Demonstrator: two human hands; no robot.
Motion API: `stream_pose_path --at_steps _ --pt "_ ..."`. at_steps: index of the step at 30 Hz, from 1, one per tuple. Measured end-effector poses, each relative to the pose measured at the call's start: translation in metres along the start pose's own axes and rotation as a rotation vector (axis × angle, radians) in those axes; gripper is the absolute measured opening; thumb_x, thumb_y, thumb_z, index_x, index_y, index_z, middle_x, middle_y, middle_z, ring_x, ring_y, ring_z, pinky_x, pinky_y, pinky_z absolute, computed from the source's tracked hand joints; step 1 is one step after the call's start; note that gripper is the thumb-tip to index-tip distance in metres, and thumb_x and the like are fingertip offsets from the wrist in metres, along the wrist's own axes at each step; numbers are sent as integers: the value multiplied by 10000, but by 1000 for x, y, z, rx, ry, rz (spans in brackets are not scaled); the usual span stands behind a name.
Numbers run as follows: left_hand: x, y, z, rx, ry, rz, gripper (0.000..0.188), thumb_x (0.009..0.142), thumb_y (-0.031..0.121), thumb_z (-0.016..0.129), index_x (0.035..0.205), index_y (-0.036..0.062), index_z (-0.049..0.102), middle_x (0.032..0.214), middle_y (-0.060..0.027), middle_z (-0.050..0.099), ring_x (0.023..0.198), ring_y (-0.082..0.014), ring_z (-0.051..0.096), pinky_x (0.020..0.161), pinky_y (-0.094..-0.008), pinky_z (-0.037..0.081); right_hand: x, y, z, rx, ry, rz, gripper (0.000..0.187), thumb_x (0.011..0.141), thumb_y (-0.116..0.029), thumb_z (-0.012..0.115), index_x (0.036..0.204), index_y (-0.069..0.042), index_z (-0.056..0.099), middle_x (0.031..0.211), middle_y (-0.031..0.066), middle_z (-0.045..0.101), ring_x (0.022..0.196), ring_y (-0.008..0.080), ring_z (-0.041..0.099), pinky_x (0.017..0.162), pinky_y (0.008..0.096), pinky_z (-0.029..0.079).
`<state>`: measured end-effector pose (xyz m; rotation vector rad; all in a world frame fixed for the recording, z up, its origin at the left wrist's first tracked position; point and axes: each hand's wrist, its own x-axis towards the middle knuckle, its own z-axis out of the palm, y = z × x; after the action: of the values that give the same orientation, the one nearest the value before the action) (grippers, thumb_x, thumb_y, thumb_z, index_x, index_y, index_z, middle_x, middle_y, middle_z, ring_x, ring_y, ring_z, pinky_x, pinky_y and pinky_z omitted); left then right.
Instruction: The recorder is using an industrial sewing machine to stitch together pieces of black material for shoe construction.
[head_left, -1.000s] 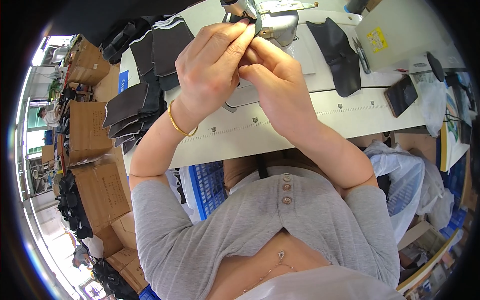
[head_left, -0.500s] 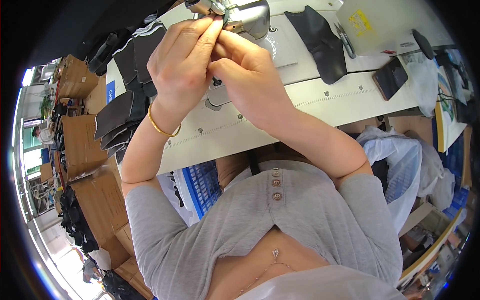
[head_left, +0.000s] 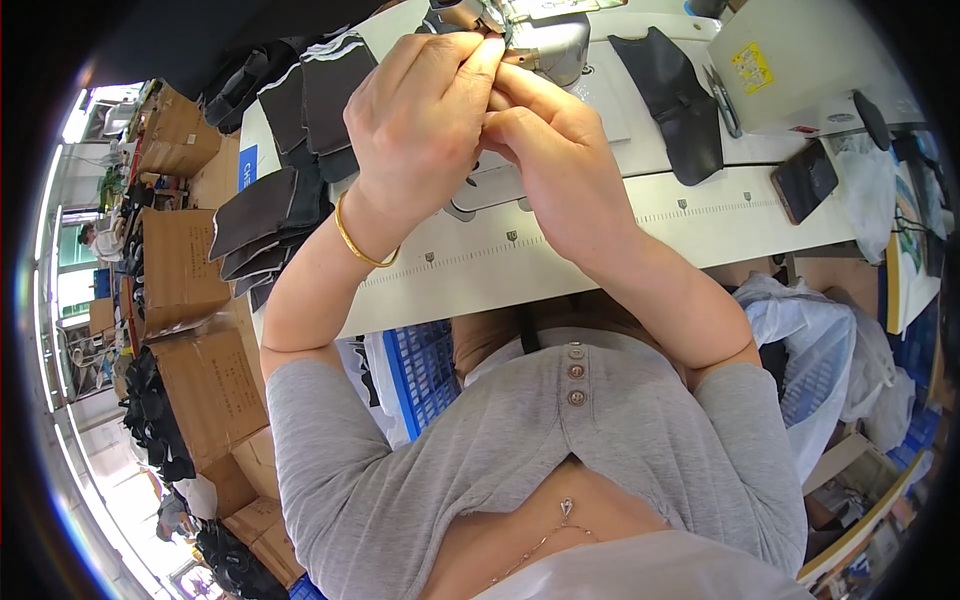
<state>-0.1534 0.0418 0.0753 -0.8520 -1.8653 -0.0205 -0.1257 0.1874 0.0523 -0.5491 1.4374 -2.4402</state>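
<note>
Close in front of the sewing machine [head_left: 562, 50], my left hand [head_left: 420, 125] and my right hand [head_left: 560, 160] meet with their fingertips pinched together, just below the machine's metal head. Both are closed; whatever they grip is hidden behind the fingers. A gold bangle [head_left: 362, 238] circles my left wrist. Dark fabric pieces with pale edges [head_left: 335, 95] lie left of my left hand, and a second pile of dark pieces [head_left: 255, 215] overhangs the table edge. To the right of the machine lies a black, shaped piece [head_left: 672, 105].
On the white table [head_left: 440, 285] a ruler scale runs along the near side. At the right are thread snips [head_left: 722, 105], a phone [head_left: 805, 182] and a whitish box [head_left: 800, 75]. Below stand a blue crate [head_left: 420, 375] and plastic bags [head_left: 810, 340]. Cardboard boxes [head_left: 205, 395] are stacked left.
The whole view has shifted, so the table and hands appear farther right and slightly lower. My hands stay pinched together by the machine, with little change in their pose.
</note>
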Motion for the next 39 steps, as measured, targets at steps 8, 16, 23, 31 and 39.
stream_pose_path --at_steps 8,16,23,31,39 --pt "-16 -12 0 -162 -7 -193 342 688 -30 662 1028 -9 693 954 -91 647 834 -251 632 686 -342 537 2 7 3 -190 53 -148 277 935 -48 455 1168 60 558 1010 124 637 893 162 623 774 329 522" --pt "-1 -7 -34 22 -315 -97 495 649 99 722 1143 78 709 1038 -30 650 940 -224 610 742 -333 526 25 21 14 -323 128 -39 207 938 -86 475 955 80 596 713 169 638 633 225 633 604 393 498" --pt "6 -3 -39 61 -327 -70 419 689 93 663 1101 86 741 1027 -17 649 906 -209 583 702 -322 508 41 38 25 -191 132 -163 225 960 -82 475 880 75 614 683 113 650 617 157 623 519 355 489" --pt "1 -4 -36 37 -297 -63 420 687 81 648 1096 89 744 1009 -12 645 894 -203 578 692 -320 501 39 36 26 -186 140 -122 210 950 -94 505 898 70 625 681 127 654 636 172 629 580 366 504" --pt "5 -3 -39 36 -344 -55 463 676 66 656 1135 65 716 988 -22 638 890 -202 592 713 -322 506 37 33 22 -241 95 -141 217 935 -60 470 834 70 611 693 139 665 626 189 636 569 357 514"
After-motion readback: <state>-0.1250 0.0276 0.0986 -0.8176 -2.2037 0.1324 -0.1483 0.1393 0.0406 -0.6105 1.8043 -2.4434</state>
